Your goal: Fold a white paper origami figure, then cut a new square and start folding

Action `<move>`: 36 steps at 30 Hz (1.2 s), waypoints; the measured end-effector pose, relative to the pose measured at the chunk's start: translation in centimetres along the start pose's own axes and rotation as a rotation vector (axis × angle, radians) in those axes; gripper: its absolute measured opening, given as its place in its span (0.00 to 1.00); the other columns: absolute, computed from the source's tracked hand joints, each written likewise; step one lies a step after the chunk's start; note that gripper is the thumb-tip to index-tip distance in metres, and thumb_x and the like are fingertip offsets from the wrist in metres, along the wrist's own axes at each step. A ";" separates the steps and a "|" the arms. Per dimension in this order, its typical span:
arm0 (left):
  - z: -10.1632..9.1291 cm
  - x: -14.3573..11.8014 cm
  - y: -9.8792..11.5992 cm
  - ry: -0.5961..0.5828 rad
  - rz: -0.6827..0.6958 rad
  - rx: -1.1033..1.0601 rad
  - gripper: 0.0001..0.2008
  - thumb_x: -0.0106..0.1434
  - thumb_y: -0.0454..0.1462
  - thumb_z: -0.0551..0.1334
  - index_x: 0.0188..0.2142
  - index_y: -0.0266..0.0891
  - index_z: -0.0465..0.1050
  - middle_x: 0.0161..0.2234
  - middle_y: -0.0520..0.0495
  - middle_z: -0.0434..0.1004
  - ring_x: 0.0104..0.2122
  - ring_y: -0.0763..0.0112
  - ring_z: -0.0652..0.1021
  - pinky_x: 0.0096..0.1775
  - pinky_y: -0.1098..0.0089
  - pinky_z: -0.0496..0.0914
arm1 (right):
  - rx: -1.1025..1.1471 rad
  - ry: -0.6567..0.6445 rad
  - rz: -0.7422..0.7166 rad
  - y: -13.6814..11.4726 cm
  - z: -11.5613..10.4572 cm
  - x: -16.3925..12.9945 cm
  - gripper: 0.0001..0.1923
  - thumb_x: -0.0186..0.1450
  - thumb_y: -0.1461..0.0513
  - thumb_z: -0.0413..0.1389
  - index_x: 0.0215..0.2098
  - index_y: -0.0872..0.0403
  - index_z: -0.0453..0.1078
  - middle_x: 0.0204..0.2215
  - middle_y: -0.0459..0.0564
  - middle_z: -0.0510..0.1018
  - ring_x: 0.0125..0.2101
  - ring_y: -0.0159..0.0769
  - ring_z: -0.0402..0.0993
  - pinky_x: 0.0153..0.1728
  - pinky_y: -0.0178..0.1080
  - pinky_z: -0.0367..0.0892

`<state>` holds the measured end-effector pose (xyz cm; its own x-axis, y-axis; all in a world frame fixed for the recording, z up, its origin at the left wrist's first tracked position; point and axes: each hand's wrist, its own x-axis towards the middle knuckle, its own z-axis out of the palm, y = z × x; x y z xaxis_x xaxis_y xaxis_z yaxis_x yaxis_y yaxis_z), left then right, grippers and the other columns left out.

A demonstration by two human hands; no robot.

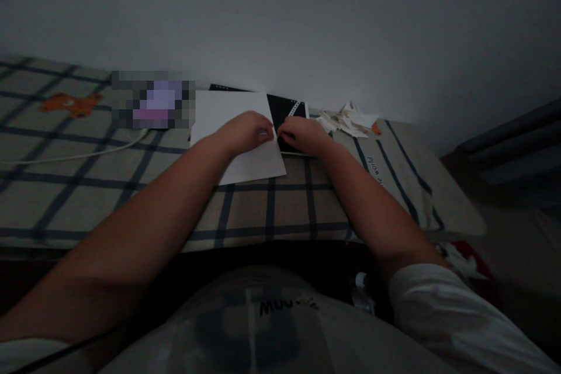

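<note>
A white sheet of paper lies partly over a black loose-leaf notebook or folder with small holes along its edge. My left hand rests over the sheet, its thumb and fingers pinched together at the sheet's right edge. Facing it, my right hand is also closed in a pinch at that same edge, the fingertips of both hands nearly meeting. A narrow punched paper strip lies on the black surface just beyond my right hand. The dim light hides exactly what each fingertip grips.
Torn paper scraps are heaped right of the black notebook. A blurred-out device with a white cable lies to the left, beyond it an orange item. A checked cloth covers the table against the wall. Below stands a bottle.
</note>
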<state>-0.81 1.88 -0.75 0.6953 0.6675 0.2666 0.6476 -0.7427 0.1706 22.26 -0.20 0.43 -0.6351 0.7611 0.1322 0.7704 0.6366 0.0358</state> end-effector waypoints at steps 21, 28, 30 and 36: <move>-0.4 0.1 0.4 -0.059 -0.003 -0.063 0.19 0.71 0.42 0.58 0.49 0.41 0.87 0.53 0.46 0.88 0.53 0.63 0.85 0.58 0.69 0.73 | 0.126 0.039 -0.016 0.3 1.0 0.5 0.14 0.71 0.64 0.54 0.49 0.54 0.80 0.46 0.55 0.81 0.46 0.43 0.74 0.44 0.41 0.63; -0.2 0.2 0.4 -0.068 -0.024 -0.048 0.19 0.72 0.42 0.57 0.50 0.42 0.87 0.53 0.46 0.88 0.54 0.61 0.84 0.59 0.67 0.73 | 0.112 0.027 -0.022 0.1 0.5 0.1 0.16 0.71 0.64 0.53 0.51 0.56 0.80 0.47 0.57 0.82 0.46 0.44 0.74 0.44 0.42 0.63; -0.2 0.2 0.3 -0.063 -0.015 -0.046 0.19 0.72 0.41 0.57 0.50 0.41 0.86 0.53 0.45 0.88 0.54 0.62 0.84 0.59 0.69 0.72 | 0.126 0.035 -0.030 0.1 0.4 0.1 0.17 0.71 0.64 0.54 0.53 0.55 0.80 0.47 0.57 0.82 0.46 0.44 0.74 0.45 0.42 0.63; -0.4 0.0 0.8 -0.044 -0.004 0.034 0.18 0.73 0.41 0.57 0.50 0.42 0.86 0.53 0.47 0.88 0.55 0.62 0.83 0.61 0.66 0.71 | 0.126 0.028 -0.032 0.4 0.6 0.3 0.13 0.72 0.63 0.54 0.48 0.55 0.80 0.47 0.56 0.81 0.46 0.43 0.74 0.45 0.42 0.64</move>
<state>-0.46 1.27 -0.26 0.7049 0.6730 0.2242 0.6603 -0.7380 0.1392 22.40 0.35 -0.15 -0.6558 0.7377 0.1604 0.7355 0.6722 -0.0842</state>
